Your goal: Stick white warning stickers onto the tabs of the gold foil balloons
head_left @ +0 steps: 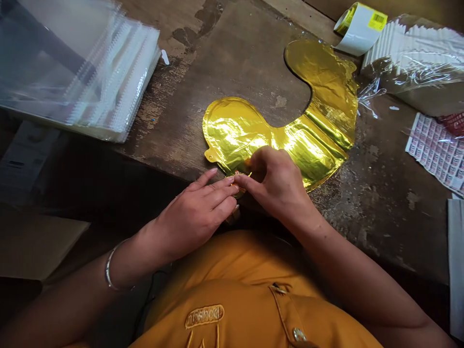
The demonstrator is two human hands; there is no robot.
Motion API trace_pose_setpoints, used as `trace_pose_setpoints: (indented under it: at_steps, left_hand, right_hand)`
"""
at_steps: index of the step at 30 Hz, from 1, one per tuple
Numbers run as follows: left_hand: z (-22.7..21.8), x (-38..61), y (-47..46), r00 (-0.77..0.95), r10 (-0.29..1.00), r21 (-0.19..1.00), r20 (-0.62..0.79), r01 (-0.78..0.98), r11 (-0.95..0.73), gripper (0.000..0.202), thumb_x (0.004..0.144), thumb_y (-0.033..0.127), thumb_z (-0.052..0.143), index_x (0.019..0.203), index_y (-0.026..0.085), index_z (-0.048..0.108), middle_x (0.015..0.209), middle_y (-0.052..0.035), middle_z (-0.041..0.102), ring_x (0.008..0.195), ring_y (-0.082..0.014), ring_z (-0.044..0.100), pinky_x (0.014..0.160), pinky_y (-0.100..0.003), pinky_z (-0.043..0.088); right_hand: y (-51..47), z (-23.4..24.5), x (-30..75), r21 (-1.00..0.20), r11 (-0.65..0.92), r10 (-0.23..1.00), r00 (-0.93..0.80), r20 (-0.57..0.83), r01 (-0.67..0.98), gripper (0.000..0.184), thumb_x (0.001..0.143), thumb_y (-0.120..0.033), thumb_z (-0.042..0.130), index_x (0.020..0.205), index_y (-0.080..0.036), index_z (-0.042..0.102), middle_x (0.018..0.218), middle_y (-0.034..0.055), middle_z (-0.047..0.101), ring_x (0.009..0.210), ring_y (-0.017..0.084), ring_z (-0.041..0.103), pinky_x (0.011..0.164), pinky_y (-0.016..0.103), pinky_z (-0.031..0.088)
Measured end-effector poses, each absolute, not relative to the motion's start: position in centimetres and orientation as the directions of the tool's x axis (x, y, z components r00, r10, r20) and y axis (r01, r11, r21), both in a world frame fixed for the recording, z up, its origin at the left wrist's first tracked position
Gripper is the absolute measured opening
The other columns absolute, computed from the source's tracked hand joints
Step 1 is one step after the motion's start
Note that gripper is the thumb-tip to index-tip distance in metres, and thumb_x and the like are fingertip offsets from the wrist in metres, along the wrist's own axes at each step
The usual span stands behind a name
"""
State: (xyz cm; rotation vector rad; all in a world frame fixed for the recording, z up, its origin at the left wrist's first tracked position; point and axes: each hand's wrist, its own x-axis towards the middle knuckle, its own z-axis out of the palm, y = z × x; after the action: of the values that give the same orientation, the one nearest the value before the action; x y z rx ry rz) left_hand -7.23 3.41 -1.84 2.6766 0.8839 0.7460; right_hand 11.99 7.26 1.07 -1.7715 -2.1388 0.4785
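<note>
A flat gold foil balloon, curved like part of a numeral, lies on the dark worn table. My left hand reaches its near edge, fingers closed at the foil by the table's front edge. My right hand meets it there, thumb and fingers pinching the same bit of the edge. A small reddish, shiny scrap shows between the fingertips; what it is I cannot make out. A small tab with a hole sticks out at the balloon's left.
Clear plastic sleeves are stacked at the left. A roll of labels, white sticks in a clear bag and a sheet of printed stickers lie at the right. Below the table's left is a cardboard flap.
</note>
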Motion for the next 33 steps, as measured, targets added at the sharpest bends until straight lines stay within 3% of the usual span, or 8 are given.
trace_pose_setpoints:
  at_steps: [4,8,10,13,18,23,27,33]
  left_hand:
    - [-1.8,-7.2,3.5,0.682,0.614,0.362,0.398,0.499,-0.788,0.012,0.09,0.01,0.052,0.095,0.013,0.063,0.117,-0.0082,0.07,0.116,-0.0211,0.061,0.116,-0.044,0.031]
    - [-1.9,-7.2,3.5,0.677,0.639,0.39,0.366,0.512,-0.766,0.015,0.09,0.011,0.05,0.098,0.015,0.062,0.117,-0.0067,0.069,0.117,-0.0194,0.061,0.117,-0.044,0.028]
    - [-1.9,-7.3,3.6,0.681,0.64,0.415,0.356,0.499,-0.761,0.016,0.091,0.011,0.05,0.102,0.015,0.061,0.118,-0.0074,0.069,0.118,-0.0198,0.06,0.116,-0.046,0.029]
    - [-1.7,-7.4,3.5,0.668,0.648,0.469,0.366,0.469,-0.748,0.017,0.091,0.011,0.049,0.103,0.013,0.06,0.122,-0.0117,0.065,0.12,-0.0208,0.057,0.113,-0.044,0.036]
    - [-1.3,-7.7,3.2,0.609,0.702,0.554,0.369,0.462,-0.692,0.012,0.089,0.009,0.049,0.096,0.013,0.059,0.127,-0.0152,0.055,0.121,-0.0204,0.054,0.102,-0.032,0.048]
    - [-0.9,-7.9,3.4,0.554,0.756,0.522,0.348,0.555,-0.647,0.011,0.09,0.013,0.049,0.095,0.014,0.06,0.125,-0.0147,0.053,0.115,-0.0224,0.055,0.098,-0.038,0.051]
    - [0.0,-7.8,3.8,0.567,0.747,0.392,0.348,0.636,-0.665,0.011,0.088,0.017,0.053,0.093,0.015,0.063,0.126,-0.0146,0.054,0.115,-0.0284,0.052,0.097,-0.046,0.05]
    - [0.8,-6.4,4.4,0.69,0.595,0.222,0.412,0.557,-0.8,0.014,0.089,0.017,0.052,0.089,0.015,0.066,0.123,-0.0114,0.062,0.115,-0.0261,0.055,0.102,-0.043,0.047]
  right_hand:
    - [7.9,0.5,12.2,-0.369,0.134,0.99,-0.106,0.096,0.92,0.031,0.075,-0.045,0.07,0.086,-0.019,0.056,0.077,0.0034,0.059,0.071,0.018,0.049,0.067,0.033,0.038]
    - [8.0,1.4,13.2,-0.287,0.141,0.961,-0.061,0.271,0.947,0.013,0.086,-0.026,0.054,0.095,-0.019,0.061,0.087,0.0086,0.062,0.078,0.022,0.054,0.071,0.038,0.042]
    - [7.1,2.1,13.7,-0.246,0.331,0.922,-0.257,0.289,0.911,0.02,0.089,-0.018,0.048,0.101,-0.02,0.063,0.099,0.0107,0.065,0.09,0.024,0.057,0.078,0.04,0.046]
    - [5.3,1.9,13.8,-0.221,0.635,0.772,-0.614,0.165,0.74,0.029,0.09,-0.016,0.048,0.115,-0.018,0.063,0.121,0.011,0.065,0.105,0.025,0.057,0.09,0.041,0.049]
    - [4.1,-0.2,13.7,-0.163,0.691,0.719,-0.645,0.257,0.705,0.031,0.092,-0.014,0.045,0.116,-0.011,0.065,0.122,0.0142,0.066,0.109,0.024,0.061,0.096,0.039,0.05]
    - [5.7,0.5,13.8,-0.406,0.477,0.878,-0.437,0.194,0.78,0.017,0.088,-0.026,0.059,0.079,-0.016,0.07,0.083,0.0063,0.072,0.075,0.016,0.063,0.07,0.028,0.049]
    - [7.7,2.3,14.3,-0.677,0.198,0.948,-0.315,-0.053,0.709,0.031,0.085,-0.04,0.06,0.064,-0.017,0.064,0.056,-0.0037,0.051,0.053,0.009,0.045,0.052,0.023,0.034]
    - [9.6,3.1,14.4,-0.763,0.034,0.935,-0.29,-0.204,0.645,0.041,0.088,-0.043,0.048,0.056,-0.018,0.049,0.052,-0.0061,0.032,0.05,0.007,0.031,0.048,0.022,0.026]
